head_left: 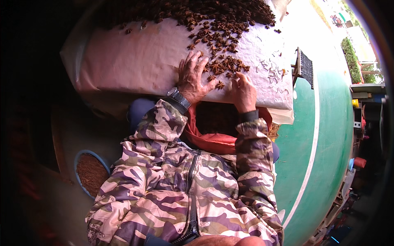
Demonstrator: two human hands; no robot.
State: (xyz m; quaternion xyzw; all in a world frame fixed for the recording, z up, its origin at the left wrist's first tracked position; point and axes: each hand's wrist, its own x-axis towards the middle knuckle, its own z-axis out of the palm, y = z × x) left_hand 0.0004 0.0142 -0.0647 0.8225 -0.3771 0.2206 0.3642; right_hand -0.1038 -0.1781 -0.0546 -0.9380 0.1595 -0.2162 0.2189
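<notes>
Dried star anise [225, 64] lies in a small cluster near the front of the sheet-covered table [135, 61]. My left hand [192, 78] rests to the left of this cluster, fingers stretched out and thumb pointing toward it; a watch is on that wrist. At the cluster's right front edge, my right hand [245, 92] has its fingers curled together, and what they hold, if anything, is hidden. A loose trail of pods runs back to a large heap of star anise [230, 10]. Below both hands, between the forearms, a red bag [211, 141] gapes with a dark inside.
Small dark bits [273, 74] are scattered on the sheet at the right. A blue-rimmed basin [91, 174] of brown material stands on the floor at the lower left. Beyond the table's right edge are a dark slatted object [304, 69] and a green floor [332, 135] with a white line.
</notes>
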